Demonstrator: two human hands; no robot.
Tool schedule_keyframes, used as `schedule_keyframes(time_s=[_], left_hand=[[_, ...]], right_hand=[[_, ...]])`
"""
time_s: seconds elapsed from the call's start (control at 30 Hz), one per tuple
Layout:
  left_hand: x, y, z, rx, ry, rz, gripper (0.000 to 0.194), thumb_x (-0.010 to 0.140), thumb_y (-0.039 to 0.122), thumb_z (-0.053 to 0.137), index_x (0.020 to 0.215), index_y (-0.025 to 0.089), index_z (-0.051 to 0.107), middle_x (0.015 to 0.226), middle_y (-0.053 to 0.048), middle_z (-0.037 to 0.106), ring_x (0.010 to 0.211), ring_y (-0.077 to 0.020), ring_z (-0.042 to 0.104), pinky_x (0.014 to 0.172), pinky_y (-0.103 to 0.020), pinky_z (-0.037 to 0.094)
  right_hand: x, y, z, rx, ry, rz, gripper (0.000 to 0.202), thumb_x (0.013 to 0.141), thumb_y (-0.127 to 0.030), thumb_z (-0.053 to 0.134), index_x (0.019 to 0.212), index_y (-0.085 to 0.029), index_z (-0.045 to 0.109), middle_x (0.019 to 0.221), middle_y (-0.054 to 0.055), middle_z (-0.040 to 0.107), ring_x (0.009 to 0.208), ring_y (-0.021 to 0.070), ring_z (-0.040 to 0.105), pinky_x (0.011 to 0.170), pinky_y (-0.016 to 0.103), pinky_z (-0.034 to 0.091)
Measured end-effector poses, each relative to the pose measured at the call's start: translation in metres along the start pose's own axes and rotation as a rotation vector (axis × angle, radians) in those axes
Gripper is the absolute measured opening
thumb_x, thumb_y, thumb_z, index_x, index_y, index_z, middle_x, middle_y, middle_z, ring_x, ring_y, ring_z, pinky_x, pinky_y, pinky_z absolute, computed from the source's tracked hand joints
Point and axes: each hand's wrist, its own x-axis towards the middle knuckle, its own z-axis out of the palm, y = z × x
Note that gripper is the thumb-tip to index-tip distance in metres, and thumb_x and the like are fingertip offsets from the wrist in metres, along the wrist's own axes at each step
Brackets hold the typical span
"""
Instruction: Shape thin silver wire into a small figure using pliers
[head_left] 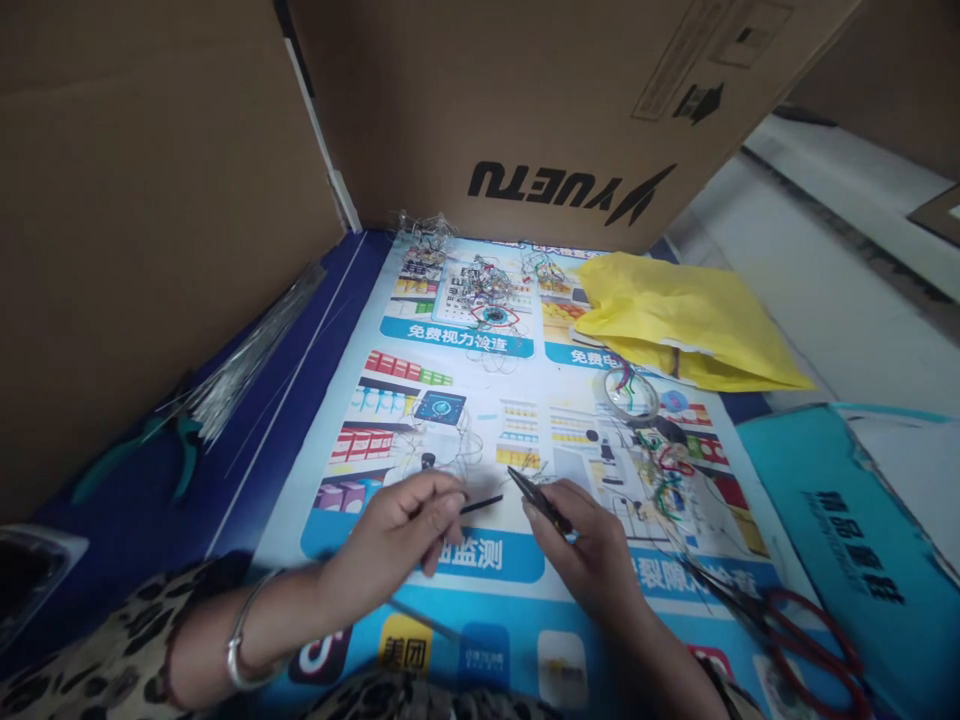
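My left hand (409, 525) pinches a thin black stick-like piece (482, 504), whose free end points right. Facing it, my right hand (581, 530) is closed round a pair of dark pliers (536, 493), their tips close to the black piece but apart from it. Fine wire loops (450, 445) lie on the printed sheet just beyond my hands. A tangle of coloured threads or wires (667, 470) is to the right of the pliers. Whether a fine wire runs between the hands is too small to tell.
Red-handled scissors (806, 640) lie at the lower right, near a teal packet (847, 540). A yellow bag (675, 320) and a clear ring (631, 390) sit farther back. Green-handled pliers (184, 455) and a bundle of straight wires (240, 370) lie left. Cardboard (450, 100) walls the back.
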Motion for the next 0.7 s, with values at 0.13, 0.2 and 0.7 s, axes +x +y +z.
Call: schedule_keyframes(time_s=[0.13, 0.2, 0.7], left_hand=[[0.026, 0.03, -0.033, 0.212, 0.305, 0.282, 0.018, 0.082, 0.032, 0.058, 0.09, 0.017, 0.061, 0.069, 0.002, 0.06, 0.051, -0.0062, 0.053, 0.05, -0.018, 0.045], [0.043, 0.039, -0.046, 0.327, 0.43, 0.379, 0.015, 0.082, 0.03, 0.058, 0.087, 0.016, 0.062, 0.069, 0.002, 0.06, 0.057, -0.0072, 0.055, 0.058, -0.019, 0.046], [0.081, 0.004, -0.067, 0.45, 0.454, 0.514, 0.012, 0.083, 0.02, 0.047, 0.087, 0.016, 0.058, 0.086, -0.003, 0.061, 0.082, -0.0153, 0.057, 0.078, -0.028, 0.045]], right_hand=[[0.007, -0.001, 0.009, -0.046, 0.093, -0.024, 0.012, 0.086, -0.025, 0.049, 0.077, -0.019, 0.056, 0.069, 0.0, 0.052, 0.061, 0.0117, 0.05, 0.056, 0.022, 0.039], [0.013, -0.003, 0.013, -0.069, 0.123, -0.022, 0.011, 0.085, -0.024, 0.05, 0.077, -0.02, 0.057, 0.07, 0.001, 0.053, 0.062, 0.0125, 0.051, 0.055, 0.022, 0.04], [0.059, -0.009, 0.041, -0.211, 0.24, -0.143, 0.011, 0.084, -0.021, 0.049, 0.087, -0.019, 0.059, 0.078, 0.005, 0.06, 0.074, 0.0169, 0.057, 0.066, 0.028, 0.047]])
